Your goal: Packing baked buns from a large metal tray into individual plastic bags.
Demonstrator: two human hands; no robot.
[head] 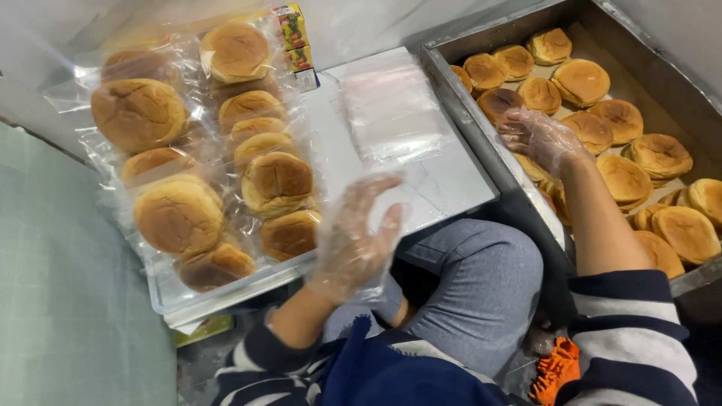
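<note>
Both gloved: left hand [353,233] open beside bagged buns [218,150]; right hand [538,135] open over tray [451,68].

Hidden, cut off and blurred parts around the metal tray [481,135]

The metal tray is running out of the picture at its right and top edges, so its far corner and some buns [583,81] are not showing. The right hand [538,139], in a thin clear glove, is covering part of a bun inside the tray; whether its grip is closing on that bun is unclear. Left of the tray, the left hand [353,237] is blurring with motion, its fingertips indistinct. Farther left of the tray, the wrapped buns [180,214] are overlapping, the lower ones half hidden. The small box [293,37] beyond them is too small to make out.
</note>
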